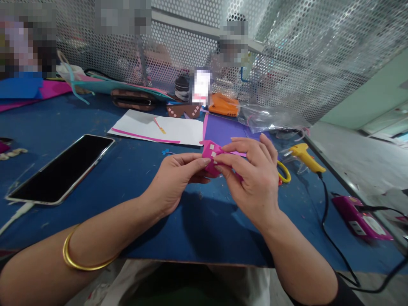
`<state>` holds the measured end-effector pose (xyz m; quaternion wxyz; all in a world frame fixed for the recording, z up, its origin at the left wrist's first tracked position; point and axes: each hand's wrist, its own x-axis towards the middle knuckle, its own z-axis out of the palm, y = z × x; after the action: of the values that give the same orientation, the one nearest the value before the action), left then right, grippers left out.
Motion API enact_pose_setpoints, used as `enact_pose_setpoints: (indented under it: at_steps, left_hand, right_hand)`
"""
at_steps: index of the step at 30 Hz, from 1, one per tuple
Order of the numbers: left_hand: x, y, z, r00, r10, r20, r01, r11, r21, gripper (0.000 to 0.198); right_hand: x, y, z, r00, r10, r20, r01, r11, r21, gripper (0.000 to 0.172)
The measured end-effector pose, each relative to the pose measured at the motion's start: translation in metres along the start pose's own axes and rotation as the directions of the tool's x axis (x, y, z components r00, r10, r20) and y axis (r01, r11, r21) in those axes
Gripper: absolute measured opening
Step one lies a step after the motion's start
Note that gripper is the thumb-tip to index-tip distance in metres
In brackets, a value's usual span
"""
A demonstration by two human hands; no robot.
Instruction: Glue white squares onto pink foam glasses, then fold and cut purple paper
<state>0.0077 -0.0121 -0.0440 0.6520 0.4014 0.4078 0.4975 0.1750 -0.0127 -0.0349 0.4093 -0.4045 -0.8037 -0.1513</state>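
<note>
A bright pink paper or foam cutout (209, 149) with small white squares on it is held over the middle of the blue table. My left hand (178, 174) pinches its left side between thumb and fingers. At its right side, the thumb and index finger of my right hand (255, 174) close on the cutout near the white squares, while the other fingers stay raised. Much of the cutout's right part is hidden behind my right hand. Beyond it lies a brown glasses-shaped cutout (184, 111) with similar pale squares.
White paper (137, 123) and a purple sheet (225, 127) lie ahead. A phone (63, 170) rests at left. To the right are yellow-handled scissors (284, 171), a yellow glue gun (301, 155) with a cord, and a magenta power box (360, 219). A perforated metal screen (185, 46) stands behind.
</note>
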Motion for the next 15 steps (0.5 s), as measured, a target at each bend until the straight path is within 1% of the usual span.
enact_pose_setpoints:
  at_steps: [5,15]
  left_hand:
    - [0.0001,-0.0003,-0.0006,1.0,0.0,0.021,0.0,1.0,0.002,0.015]
    - [0.0006,-0.0011,0.0007,1.0,-0.006,0.002,0.006,1.0,0.001,0.015]
  right_hand:
    - [0.0001,-0.0003,0.0001,1.0,0.011,0.003,-0.011,1.0,-0.001,0.013]
    - [0.0001,-0.0001,0.0007,0.999,0.033,0.007,-0.033,0.999,0.017,0.014]
